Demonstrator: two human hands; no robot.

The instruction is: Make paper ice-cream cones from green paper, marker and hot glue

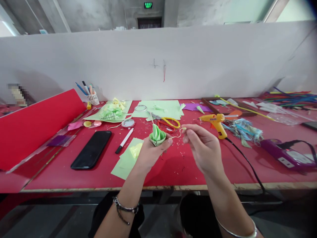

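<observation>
Near edge: both forearms reach in over the red surface [170, 177], dark bracelet [127, 209] on left wrist, silver bangle [237, 235] on right.

Left hand [151, 152]: fingers curled round a green folded-paper cone [158, 135], mouth up, held above the surface near its middle. Right hand [204, 147]: fingers in a narrow pinch at the end of a thin cream string [176, 137], small pale-green tip showing there. String hangs slack from right pinch to left thumb, just beside the cone. Can't tell where it attaches.

Left of the hands: green paper sheet [121, 167] partly behind left forearm, yellow piece [136, 150] on it. Then black phone [91, 150], white marker [126, 138], dark end toward near left. Right side: purple power strip [287, 155], black cord [244, 155] running up to a yellow glue gun [218, 124], blue-white frayed bundle [245, 130] just right of that.

Beyond the cone: yellow-handled scissors [177, 121], with red handle loops just nearer. Small round tin [128, 123] to their left.

Farther: crumpled green bundle [112, 110] at left, flat green sheets [167, 105] center, purple paper [190, 106] just right of them. Pen cup [93, 98] far left, coloured strands [292, 99] far right. White partition [158, 43] behind everything.
</observation>
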